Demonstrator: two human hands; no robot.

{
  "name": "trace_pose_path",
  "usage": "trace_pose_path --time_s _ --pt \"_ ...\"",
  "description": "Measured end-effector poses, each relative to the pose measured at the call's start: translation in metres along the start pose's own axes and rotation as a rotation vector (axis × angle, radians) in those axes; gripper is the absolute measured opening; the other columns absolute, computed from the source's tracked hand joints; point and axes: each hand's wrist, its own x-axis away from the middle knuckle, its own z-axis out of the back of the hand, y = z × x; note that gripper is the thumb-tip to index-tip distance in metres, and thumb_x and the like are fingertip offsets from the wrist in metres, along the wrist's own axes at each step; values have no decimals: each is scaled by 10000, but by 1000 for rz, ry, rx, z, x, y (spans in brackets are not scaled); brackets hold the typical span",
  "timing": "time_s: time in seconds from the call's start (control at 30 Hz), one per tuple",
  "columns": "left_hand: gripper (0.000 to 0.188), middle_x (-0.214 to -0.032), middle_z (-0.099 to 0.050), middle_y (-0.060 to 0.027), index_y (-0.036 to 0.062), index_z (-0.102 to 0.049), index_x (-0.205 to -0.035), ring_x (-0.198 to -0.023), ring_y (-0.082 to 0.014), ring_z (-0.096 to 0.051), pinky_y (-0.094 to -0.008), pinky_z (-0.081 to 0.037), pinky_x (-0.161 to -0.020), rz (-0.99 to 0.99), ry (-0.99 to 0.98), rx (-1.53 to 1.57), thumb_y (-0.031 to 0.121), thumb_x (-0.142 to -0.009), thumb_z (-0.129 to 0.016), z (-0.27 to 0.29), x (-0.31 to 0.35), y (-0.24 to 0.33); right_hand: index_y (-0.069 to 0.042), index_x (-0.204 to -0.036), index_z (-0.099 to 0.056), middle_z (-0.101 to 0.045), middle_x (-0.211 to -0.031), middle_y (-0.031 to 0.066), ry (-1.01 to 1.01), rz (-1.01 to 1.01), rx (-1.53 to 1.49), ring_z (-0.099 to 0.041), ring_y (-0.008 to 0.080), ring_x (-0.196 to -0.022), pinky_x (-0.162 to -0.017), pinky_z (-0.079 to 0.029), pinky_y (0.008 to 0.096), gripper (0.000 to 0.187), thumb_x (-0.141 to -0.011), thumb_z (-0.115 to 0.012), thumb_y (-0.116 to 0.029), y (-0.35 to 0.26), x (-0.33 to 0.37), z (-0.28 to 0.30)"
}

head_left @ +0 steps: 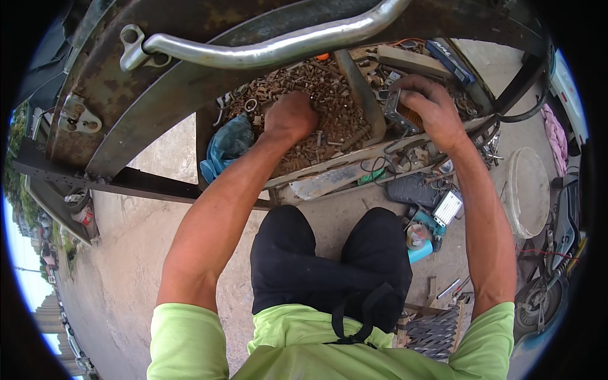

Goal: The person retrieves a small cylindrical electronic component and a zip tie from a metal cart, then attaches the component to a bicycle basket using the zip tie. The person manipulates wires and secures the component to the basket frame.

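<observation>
My left hand (291,116) is down in a tray of rusty bolts and screws (335,120), knuckles up and fingers curled. Whatever its fingertips hold is hidden beneath the hand. To the right, my right hand (434,111) grips a small boxy piece with a silvery metal end and a ribbed orange-brown side (405,114), thumb and fingers around it. A metal ring (251,105) lies on the bolts left of my left hand, above a crumpled blue plastic bag (227,145). A divider (362,95) separates the bolts from the right compartment.
A curved silver bar (272,52) and a rusty metal frame (145,120) arch over the tray. A blue box (451,61) sits at the far right of the tray. Below are a teal power tool (425,221) and a white bucket lid (527,192); a motorcycle wheel (538,304) stands right.
</observation>
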Motion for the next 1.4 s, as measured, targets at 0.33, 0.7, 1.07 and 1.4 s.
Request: trace_pose_path --time_s 0.33,0.7,1.07,1.4 --pt "58 -821 -614 -135 46 -571 -886 -713 -238 -611 -280 -416 -493 171 -314 1920 56 -830 -577 32 32 -14 23 -1060 -662 -677 -956 109 7 -35 -17 -596 176 -907 -871 -452 304 364 -853 -560 -258 -6 2 1" --pt "107 -1006 -661 -156 18 -591 -920 -909 -268 -663 -356 -577 -776 -29 -15 2524 -32 -847 -531 24 113 2 16 -1044 -664 -666 -949 91 11 18 -13 -587 162 -903 -869 -446 297 338 -852 -560 -243 -11 4 -3" --pt "221 -1180 -638 -182 -33 -600 -1040 -1155 -309 -604 -404 -532 -963 -117 -20 2496 141 -917 -541 14 114 1 13 -1063 -662 -665 -966 74 3 -16 -86 -586 147 -917 -878 -447 291 326 -872 -563 -232 -3 2 -1" --pt "608 -1387 -508 -237 -86 -518 -1297 -1385 -365 -390 -487 -327 -1156 -122 -63 2696 439 -1004 -427 28 123 15 25 -1131 -629 -632 -988 62 -22 -61 -62 -589 126 -892 -835 -483 277 336 -897 -506 -182 -5 1 -2"
